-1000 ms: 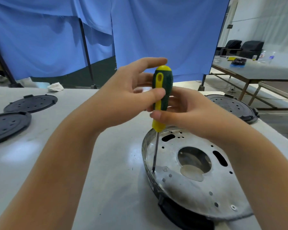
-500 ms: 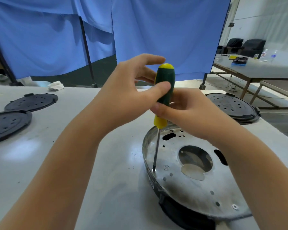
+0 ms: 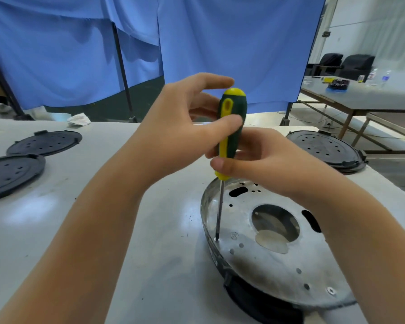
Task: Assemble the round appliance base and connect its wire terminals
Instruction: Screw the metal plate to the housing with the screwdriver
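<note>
A round silver metal plate [image 3: 278, 265] with holes and a large centre cut-out lies on a black round base [image 3: 255, 302] at the table's front right. A green-and-yellow screwdriver [image 3: 230, 127] stands nearly upright, its tip at a screw hole near the plate's left rim. My left hand [image 3: 185, 127] pinches the upper handle between thumb and fingers. My right hand [image 3: 262, 164] grips the lower handle, thumb across the yellow collar. No wires or terminals show.
Two black perforated round covers [image 3: 45, 142] [image 3: 9, 174] lie at the left of the white table [image 3: 103, 218]. Another black round base [image 3: 325, 148] sits at the right behind my right hand. Blue curtains hang behind; a second table with small items stands far right.
The screwdriver handle has turned about its axis: its yellow stripe faced me, turned away, and faces me again. Both hands stay on it, and the tip stays at the same hole.
</note>
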A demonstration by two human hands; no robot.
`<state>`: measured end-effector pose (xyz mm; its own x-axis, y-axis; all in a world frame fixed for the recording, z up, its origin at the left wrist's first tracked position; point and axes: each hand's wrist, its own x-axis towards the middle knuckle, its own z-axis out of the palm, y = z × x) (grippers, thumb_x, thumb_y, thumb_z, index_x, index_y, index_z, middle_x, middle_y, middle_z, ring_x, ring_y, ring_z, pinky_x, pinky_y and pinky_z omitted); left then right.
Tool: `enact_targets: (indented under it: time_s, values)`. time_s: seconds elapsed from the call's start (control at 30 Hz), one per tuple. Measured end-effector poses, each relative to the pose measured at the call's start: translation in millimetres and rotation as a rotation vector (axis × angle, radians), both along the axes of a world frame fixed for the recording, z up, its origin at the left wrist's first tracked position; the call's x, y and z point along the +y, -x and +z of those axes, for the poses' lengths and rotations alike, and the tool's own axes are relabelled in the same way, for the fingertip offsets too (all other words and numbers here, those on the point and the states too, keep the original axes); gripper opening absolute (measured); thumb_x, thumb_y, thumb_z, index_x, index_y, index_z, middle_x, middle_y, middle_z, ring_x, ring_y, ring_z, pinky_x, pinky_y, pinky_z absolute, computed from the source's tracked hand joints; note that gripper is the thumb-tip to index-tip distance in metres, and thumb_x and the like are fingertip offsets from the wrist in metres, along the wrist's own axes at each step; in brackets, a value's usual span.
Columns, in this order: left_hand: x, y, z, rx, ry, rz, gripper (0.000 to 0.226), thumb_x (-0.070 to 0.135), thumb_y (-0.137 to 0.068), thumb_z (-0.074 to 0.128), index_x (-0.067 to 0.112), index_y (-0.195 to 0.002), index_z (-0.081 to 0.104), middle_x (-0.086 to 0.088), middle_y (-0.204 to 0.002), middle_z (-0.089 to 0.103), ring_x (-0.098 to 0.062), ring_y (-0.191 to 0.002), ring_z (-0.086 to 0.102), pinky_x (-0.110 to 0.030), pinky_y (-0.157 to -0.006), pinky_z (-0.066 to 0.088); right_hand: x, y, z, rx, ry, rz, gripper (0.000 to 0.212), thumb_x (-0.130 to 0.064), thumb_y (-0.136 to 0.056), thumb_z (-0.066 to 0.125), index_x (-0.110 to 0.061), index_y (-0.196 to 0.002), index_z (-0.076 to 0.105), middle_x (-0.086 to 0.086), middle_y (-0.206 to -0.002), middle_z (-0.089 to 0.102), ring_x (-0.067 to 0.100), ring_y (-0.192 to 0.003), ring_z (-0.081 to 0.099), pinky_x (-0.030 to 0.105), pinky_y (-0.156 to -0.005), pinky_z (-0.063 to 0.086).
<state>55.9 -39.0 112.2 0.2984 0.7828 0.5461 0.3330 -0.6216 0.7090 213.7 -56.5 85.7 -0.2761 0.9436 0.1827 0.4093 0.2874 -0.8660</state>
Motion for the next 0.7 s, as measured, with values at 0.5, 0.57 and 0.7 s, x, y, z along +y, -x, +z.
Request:
enact_targets:
  time_s: [0.5, 0.57, 0.7]
  values:
    - [1.2, 2.3, 0.9, 0.027, 0.037, -0.022, 0.036, 0.020, -0.086, 0.068, 0.034, -0.118, 0.060, 0.013, -0.090, 0.073, 0.002, -0.085, 0.068, -0.014, -0.078, 0.053, 2.7, -4.3, -1.8, 0.043, 0.035, 0.036, 0.024, -0.021, -0.083, 0.070, -0.020, -0.107, 0.066, -0.007, -0.099, 0.074, 0.006, -0.094, 0.069, 0.031, -0.089, 0.054]
    - [1.2, 3.3, 1.6, 0.030, 0.099, -0.063, 0.036, 0.012, -0.091, 0.056, 0.036, -0.118, 0.058, 0.015, -0.090, 0.072, 0.001, -0.083, 0.066, -0.001, -0.065, 0.046, 2.3, -8.7, -0.5, 0.159, 0.122, 0.135, 0.030, 0.000, -0.087, 0.061, -0.014, -0.113, 0.063, 0.000, -0.106, 0.073, 0.014, -0.100, 0.069, 0.032, -0.091, 0.054]
    - [-3.6, -2.6, 1.3, 0.030, 0.093, -0.024, 0.029, 0.043, -0.086, 0.065, 0.036, -0.114, 0.062, 0.011, -0.095, 0.070, 0.002, -0.090, 0.064, -0.006, -0.067, 0.049, 0.0, -5.9, 0.3, 0.045, -0.005, 0.053, 0.027, -0.012, -0.074, 0.078, -0.013, -0.100, 0.068, 0.002, -0.087, 0.074, 0.008, -0.085, 0.070, 0.027, -0.080, 0.057]
